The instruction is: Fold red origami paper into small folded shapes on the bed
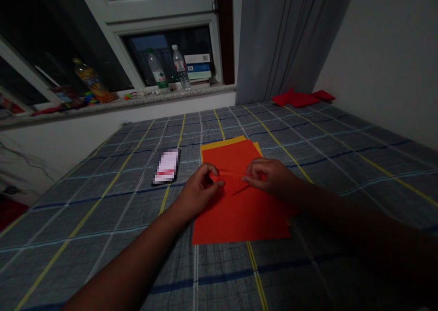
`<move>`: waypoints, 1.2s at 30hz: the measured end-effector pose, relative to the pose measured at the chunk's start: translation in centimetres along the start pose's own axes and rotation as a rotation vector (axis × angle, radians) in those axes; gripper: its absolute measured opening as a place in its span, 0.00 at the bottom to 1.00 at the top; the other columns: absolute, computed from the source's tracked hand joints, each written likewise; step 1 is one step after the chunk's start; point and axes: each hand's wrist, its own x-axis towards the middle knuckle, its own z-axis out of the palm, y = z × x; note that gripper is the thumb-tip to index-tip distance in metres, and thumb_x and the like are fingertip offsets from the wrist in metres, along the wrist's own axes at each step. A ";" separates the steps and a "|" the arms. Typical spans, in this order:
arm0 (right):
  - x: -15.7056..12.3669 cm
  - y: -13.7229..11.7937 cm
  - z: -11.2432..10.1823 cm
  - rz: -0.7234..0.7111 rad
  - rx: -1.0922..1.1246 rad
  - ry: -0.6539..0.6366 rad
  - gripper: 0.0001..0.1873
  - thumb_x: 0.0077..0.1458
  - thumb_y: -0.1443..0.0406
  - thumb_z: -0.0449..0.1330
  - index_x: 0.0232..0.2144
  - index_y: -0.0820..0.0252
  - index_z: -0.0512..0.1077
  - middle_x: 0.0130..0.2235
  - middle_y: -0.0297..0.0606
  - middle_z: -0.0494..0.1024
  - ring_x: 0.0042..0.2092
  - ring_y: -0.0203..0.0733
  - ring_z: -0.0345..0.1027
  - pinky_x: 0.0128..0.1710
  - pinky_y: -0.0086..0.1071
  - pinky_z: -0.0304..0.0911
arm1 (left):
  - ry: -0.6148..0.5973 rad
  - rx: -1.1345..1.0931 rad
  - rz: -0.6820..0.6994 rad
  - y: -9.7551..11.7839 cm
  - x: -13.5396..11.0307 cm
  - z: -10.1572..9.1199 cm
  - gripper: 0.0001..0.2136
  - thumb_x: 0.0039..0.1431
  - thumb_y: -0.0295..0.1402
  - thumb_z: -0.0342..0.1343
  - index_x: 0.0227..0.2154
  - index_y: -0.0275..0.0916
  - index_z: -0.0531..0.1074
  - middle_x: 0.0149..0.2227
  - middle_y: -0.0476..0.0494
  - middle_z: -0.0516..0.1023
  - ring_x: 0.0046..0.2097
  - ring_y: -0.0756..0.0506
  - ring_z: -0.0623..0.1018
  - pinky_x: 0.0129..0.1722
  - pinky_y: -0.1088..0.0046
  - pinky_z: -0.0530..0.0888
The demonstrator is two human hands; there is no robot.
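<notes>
A stack of red-orange paper sheets [239,219] lies on the bedspread, with a yellow sheet [224,142] showing at its far edge. Over the stack, a narrow red paper strip [232,173] stretches between my two hands. My left hand [201,185] has its curled fingers at the strip's left end, with the thumb a little below. My right hand [265,174] pinches the right end between thumb and fingers. A thin dark slanting line shows on the red paper just below the strip; whether it is a shadow or an edge is unclear.
A phone [166,166] with a lit, blurred screen lies left of the paper on the plaid bedspread [130,210]. Red cloth-like items [297,98] lie at the far right. Plastic bottles [180,67] and stacked boxes [198,66] stand on the windowsill.
</notes>
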 end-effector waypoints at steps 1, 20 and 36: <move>-0.1 -0.3 -0.1 -0.014 -0.028 0.014 0.14 0.55 0.61 0.64 0.23 0.56 0.64 0.31 0.38 0.75 0.35 0.42 0.68 0.39 0.37 0.61 | 0.003 0.036 0.036 0.2 -0.2 0.1 0.08 0.56 0.31 0.62 0.37 0.41 0.68 0.37 0.48 0.71 0.41 0.46 0.71 0.44 0.71 0.68; 0.2 -1.2 1.6 0.499 0.624 -0.070 0.13 0.42 0.58 0.69 0.27 0.58 0.71 0.25 0.30 0.71 0.28 0.36 0.65 0.29 0.31 0.60 | -0.095 -0.197 -0.197 1.7 -0.8 1.6 0.12 0.58 0.33 0.62 0.44 0.38 0.75 0.36 0.45 0.79 0.34 0.47 0.78 0.36 0.71 0.73; 0.4 -1.3 1.5 0.557 0.703 -0.067 0.22 0.45 0.48 0.66 0.22 0.56 0.64 0.20 0.27 0.65 0.25 0.35 0.59 0.27 0.31 0.53 | -0.038 -0.296 -0.307 2.0 -0.6 1.7 0.07 0.56 0.33 0.63 0.36 0.37 0.73 0.23 0.49 0.78 0.25 0.49 0.76 0.31 0.72 0.71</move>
